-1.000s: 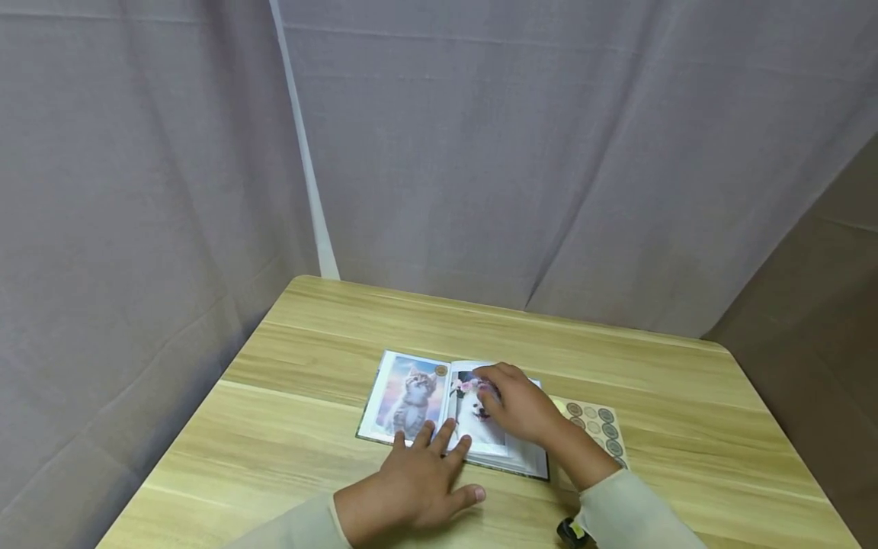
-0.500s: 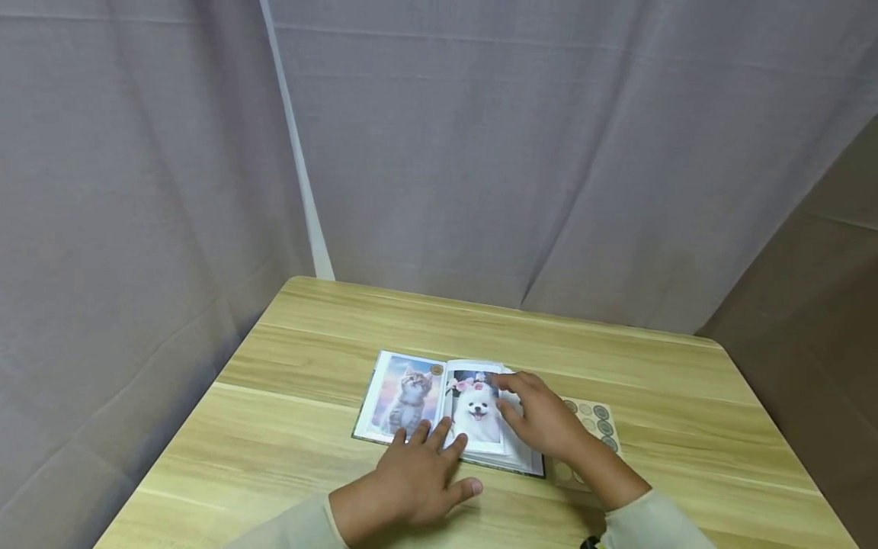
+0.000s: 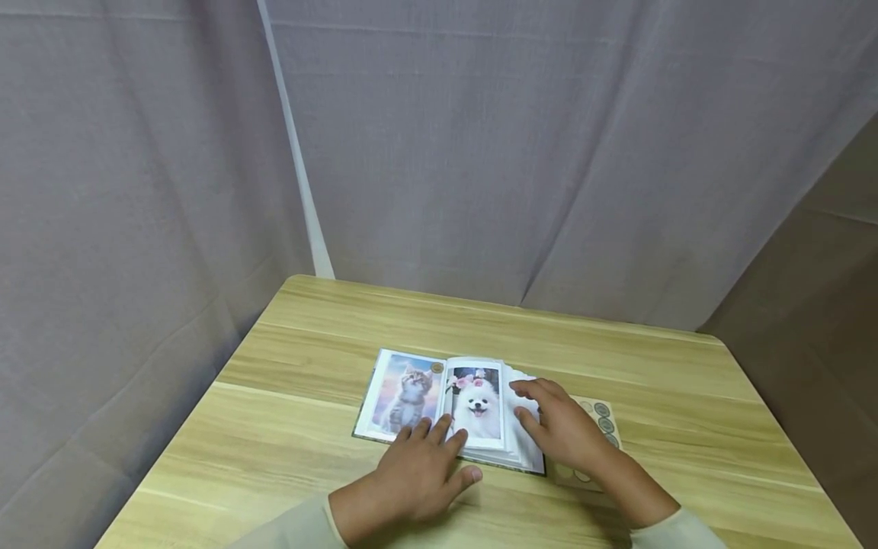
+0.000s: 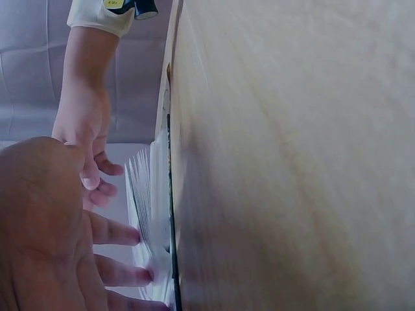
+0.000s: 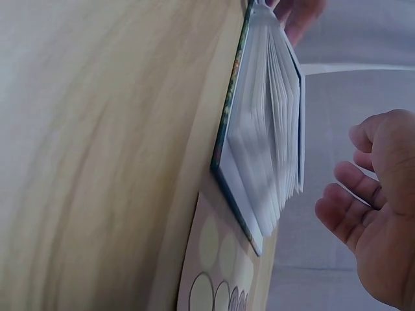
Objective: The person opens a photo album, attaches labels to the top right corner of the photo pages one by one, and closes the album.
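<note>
Open photo album [image 3: 444, 381] is set on near part of table [image 3: 302, 351]; its near edge is touched by L hand [image 3: 420, 473], fingers spread, nothing gripped, prob. so pages [image 3: 517, 442] lie flat. R hand [image 3: 561, 427] is held half-curled above R side, nothing grasped. Sticker sheet [image 3: 607, 424] is placed just R, prob. for quick reach.

Album [image 3: 473, 408] on table [image 3: 288, 427], sticker sheet [image 3: 605, 422] — right

A wood-grain table [image 3: 267, 427] bears an open photo album [image 3: 473, 404] and, beside it, a sheet of round stickers [image 3: 604, 415].
</note>
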